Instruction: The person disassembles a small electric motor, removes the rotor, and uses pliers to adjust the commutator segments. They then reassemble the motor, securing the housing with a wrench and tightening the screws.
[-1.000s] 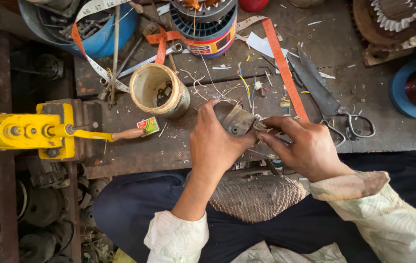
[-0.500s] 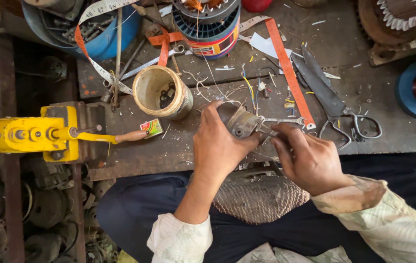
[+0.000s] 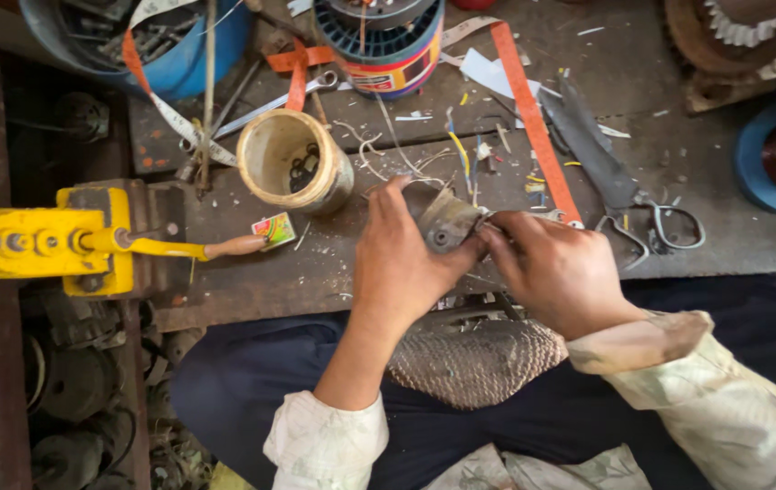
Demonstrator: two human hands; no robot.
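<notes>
My left hand (image 3: 406, 263) grips a small grey metal part (image 3: 445, 222) over the front of a dirty workbench (image 3: 315, 272). My right hand (image 3: 556, 272) pinches the same part from the right side, fingertips at its edge. Loose wires (image 3: 461, 154) lie just behind the part. What lies under my palms is hidden.
A tan cup (image 3: 293, 168) with small bits stands left of my hands. A yellow hand-crank tool (image 3: 52, 240) is at the bench's left edge. Scissors (image 3: 624, 195), an orange strap (image 3: 529, 109), a wire spool (image 3: 388, 45) and a blue tub (image 3: 143, 45) lie behind. A woven cushion (image 3: 479, 363) rests on my lap.
Both hands have turned the metal part slightly and drawn closer together. The view has shifted a little to the right.
</notes>
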